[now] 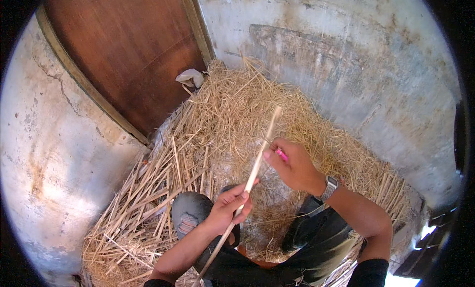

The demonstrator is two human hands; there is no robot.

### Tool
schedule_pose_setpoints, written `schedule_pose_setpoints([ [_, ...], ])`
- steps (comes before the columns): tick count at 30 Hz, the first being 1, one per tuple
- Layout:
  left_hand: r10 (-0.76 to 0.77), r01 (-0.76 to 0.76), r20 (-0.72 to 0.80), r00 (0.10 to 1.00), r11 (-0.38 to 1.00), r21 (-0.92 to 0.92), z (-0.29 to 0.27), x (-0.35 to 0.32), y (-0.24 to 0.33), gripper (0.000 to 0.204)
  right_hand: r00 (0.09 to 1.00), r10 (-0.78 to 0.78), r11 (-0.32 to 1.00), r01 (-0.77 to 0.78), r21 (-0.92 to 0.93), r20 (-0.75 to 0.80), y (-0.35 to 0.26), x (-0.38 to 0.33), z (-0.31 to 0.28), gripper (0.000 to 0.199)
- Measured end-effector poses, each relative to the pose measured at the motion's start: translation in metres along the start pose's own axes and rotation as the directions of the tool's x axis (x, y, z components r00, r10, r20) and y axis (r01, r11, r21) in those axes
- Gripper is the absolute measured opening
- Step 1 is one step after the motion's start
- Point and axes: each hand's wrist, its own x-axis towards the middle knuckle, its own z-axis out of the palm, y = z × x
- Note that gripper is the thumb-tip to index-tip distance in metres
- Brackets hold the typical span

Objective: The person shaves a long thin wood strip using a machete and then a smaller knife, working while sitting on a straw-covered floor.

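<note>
Both your hands are on one long pale stick point(257, 163); your left hand point(228, 208) is clenched round its middle, just above your knee; your right hand point(296, 166) sits higher up the stick w/ a small pink tool point(282, 155) pinched in its fingers, touching the stick's side; stick tilts up, top end over the straw pile point(237, 114); split cane strips point(148, 188) lie left of the stick; brown door point(133, 49) stands beyond the straw; watch point(329, 187) on your right wrist.

Single head-worn fisheye view, looking steeply down, close over the lap, facing a walled corner.
</note>
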Motion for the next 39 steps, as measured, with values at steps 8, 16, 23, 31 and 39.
schedule_pose_setpoints([
  [8, -0.073, 0.054, -0.04, 0.997, 0.935, -0.351, -0.006, -0.004, 0.0, 0.048, 0.959, -0.007, 0.676, 0.215, -0.705, 0.285, -0.016, -0.036, 0.018, 0.04],
  [16, -0.074, 0.047, -0.06, 0.995, 0.928, -0.369, -0.004, 0.0, 0.017, 0.051, 0.983, -0.051, 0.608, 0.169, -0.776, 0.174, 0.023, 0.015, -0.003, 0.044],
  [23, -0.135, 0.147, 0.062, 0.989, 0.95, -0.276, 0.003, -0.02, 0.003, 0.057, 0.947, -0.027, 0.619, -0.237, -0.749, -0.321, 0.075, 0.047, -0.087, 0.044],
  [31, -0.04, 0.073, 0.088, 0.995, 0.905, -0.419, -0.014, -0.013, 0.014, 0.05, 0.978, 0.045, 0.851, -0.144, -0.505, -0.202, 0.028, 0.019, -0.049, 0.048],
  [39, -0.059, 0.046, -0.052, 0.997, 0.975, -0.219, -0.006, -0.004, 0.004, 0.049, 0.947, 0.068, 0.656, 0.195, -0.729, 0.314, -0.031, -0.025, 0.013, 0.044],
])
